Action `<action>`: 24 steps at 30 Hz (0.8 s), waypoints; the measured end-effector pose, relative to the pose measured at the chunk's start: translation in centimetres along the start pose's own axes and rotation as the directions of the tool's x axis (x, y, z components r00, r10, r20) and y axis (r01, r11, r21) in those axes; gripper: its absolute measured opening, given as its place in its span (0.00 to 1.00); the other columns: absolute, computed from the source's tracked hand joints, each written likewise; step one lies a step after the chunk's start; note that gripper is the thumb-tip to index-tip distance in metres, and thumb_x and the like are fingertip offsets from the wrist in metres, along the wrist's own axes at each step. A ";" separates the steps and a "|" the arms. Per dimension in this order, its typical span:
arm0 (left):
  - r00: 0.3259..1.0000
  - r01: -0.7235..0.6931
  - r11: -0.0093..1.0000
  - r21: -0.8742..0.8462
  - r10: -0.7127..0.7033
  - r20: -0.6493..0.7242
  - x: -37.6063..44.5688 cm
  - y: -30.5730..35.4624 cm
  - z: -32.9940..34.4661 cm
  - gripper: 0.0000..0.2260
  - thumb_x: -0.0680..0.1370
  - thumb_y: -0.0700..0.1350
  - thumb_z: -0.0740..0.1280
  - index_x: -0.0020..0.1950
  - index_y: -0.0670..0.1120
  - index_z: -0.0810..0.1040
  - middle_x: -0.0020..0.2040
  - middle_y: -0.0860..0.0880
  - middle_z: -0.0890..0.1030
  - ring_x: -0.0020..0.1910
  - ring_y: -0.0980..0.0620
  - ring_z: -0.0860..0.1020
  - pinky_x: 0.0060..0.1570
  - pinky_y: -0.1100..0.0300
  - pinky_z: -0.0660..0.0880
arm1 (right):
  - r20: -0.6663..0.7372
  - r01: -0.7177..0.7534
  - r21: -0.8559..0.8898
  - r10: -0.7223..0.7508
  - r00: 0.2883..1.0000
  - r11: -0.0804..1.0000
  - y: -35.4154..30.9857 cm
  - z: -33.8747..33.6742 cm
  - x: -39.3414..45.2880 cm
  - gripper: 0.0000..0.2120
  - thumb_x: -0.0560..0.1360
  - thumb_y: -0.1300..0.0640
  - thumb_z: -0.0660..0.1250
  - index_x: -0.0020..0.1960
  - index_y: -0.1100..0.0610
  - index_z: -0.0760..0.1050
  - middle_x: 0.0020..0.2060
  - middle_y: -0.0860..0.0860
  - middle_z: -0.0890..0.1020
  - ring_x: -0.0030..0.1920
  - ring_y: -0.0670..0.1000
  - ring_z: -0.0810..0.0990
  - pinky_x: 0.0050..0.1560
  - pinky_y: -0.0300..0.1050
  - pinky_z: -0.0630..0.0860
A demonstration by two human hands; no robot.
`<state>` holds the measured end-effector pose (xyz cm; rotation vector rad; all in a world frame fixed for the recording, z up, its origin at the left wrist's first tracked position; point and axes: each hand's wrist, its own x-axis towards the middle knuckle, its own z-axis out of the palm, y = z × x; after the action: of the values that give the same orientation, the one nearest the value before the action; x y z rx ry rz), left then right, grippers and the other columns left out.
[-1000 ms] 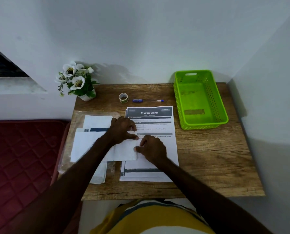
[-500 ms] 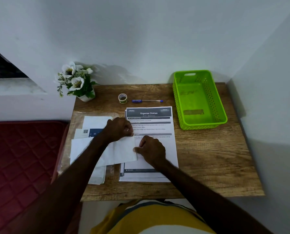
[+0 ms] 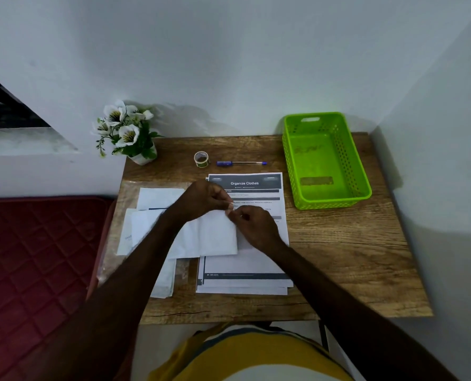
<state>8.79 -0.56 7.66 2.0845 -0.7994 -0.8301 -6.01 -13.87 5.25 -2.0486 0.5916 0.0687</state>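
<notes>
Half a second ago both hands lay low on the paper, the left on its upper edge and the right at its right edge. Now they have drawn together at the centre of the frame. The left hand [image 3: 201, 200] and the right hand [image 3: 256, 226] meet at the upper right corner of the folded white sheet [image 3: 209, 235]. The left fingers [image 3: 227, 199] are curled and pinch that corner, and the right fingers [image 3: 238, 215] are curled against them on the same spot. That corner seems slightly raised, though how far it is off the surface cannot be told. The rest of the scene has not shifted.

The folded white sheet lies at the middle of the tabletop [image 3: 338, 270]. Its right part overlaps the printed sheets [image 3: 245, 281] headed "Organize Clothes", and its left part is hidden under the left forearm. Its long axis runs roughly left to right across the frame, dipping a little toward the lower left. The pinched corner points to the upper right, toward the green basket [image 3: 363, 171].

More loose white papers [image 3: 157, 196] lie to the left of centre. A tape roll [image 3: 201, 159] and a blue pen [image 3: 241, 163] sit near each other just above the printed sheets. A flower pot [image 3: 142, 158] stands at the upper left corner of the tabletop. A red mattress [image 3: 36, 257] fills the lower left of the frame.
</notes>
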 end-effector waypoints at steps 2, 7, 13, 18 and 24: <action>1.000 0.010 0.999 -0.036 -0.010 0.009 0.3 0.2 0.0 0.03 0.74 0.45 0.78 0.47 0.48 0.88 0.43 0.56 0.87 0.46 0.62 0.83 0.48 0.69 0.77 | 0.065 -0.038 0.190 0.026 0.998 0.981 0.4 -0.5 0.5 0.14 0.80 0.45 0.68 0.41 0.53 0.82 0.32 0.44 0.80 0.34 0.45 0.75 0.37 0.43 0.70; 0.999 -0.011 0.999 -0.051 0.013 0.036 1.1 1.3 0.0 0.04 0.76 0.45 0.76 0.49 0.46 0.88 0.46 0.52 0.88 0.48 0.59 0.84 0.50 0.69 0.77 | 0.099 -0.074 0.386 0.039 0.994 0.919 0.2 -1.1 0.7 0.17 0.81 0.52 0.68 0.37 0.59 0.75 0.25 0.42 0.73 0.27 0.41 0.68 0.30 0.34 0.65; 0.998 -0.025 0.999 -0.034 0.023 -0.054 1.9 1.7 0.1 0.04 0.78 0.42 0.73 0.50 0.43 0.85 0.48 0.49 0.86 0.43 0.65 0.82 0.44 0.74 0.76 | 0.020 -0.031 0.401 0.025 0.999 0.916 0.8 -0.4 0.3 0.17 0.79 0.52 0.71 0.37 0.63 0.80 0.32 0.52 0.81 0.33 0.44 0.75 0.38 0.41 0.71; 0.997 -0.032 0.998 0.049 0.035 -0.066 2.4 1.6 -0.2 0.08 0.79 0.43 0.72 0.53 0.39 0.84 0.51 0.46 0.86 0.46 0.57 0.83 0.42 0.71 0.78 | 0.021 -0.037 0.415 0.031 0.999 0.909 1.6 0.0 -2.2 0.09 0.79 0.54 0.72 0.44 0.59 0.85 0.33 0.46 0.83 0.34 0.42 0.79 0.34 0.37 0.74; 0.993 -0.015 0.996 0.093 0.025 -0.111 3.3 2.3 -0.4 0.06 0.81 0.43 0.71 0.53 0.42 0.84 0.48 0.49 0.84 0.40 0.65 0.80 0.36 0.77 0.71 | 0.084 -0.179 0.576 0.160 0.984 0.797 0.8 -1.5 -2.5 0.06 0.78 0.57 0.72 0.51 0.60 0.85 0.41 0.54 0.84 0.37 0.47 0.80 0.31 0.42 0.79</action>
<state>10.46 -4.09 8.70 2.1793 -0.8100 -0.6697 -8.86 -14.48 6.12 -1.3887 0.6780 0.0191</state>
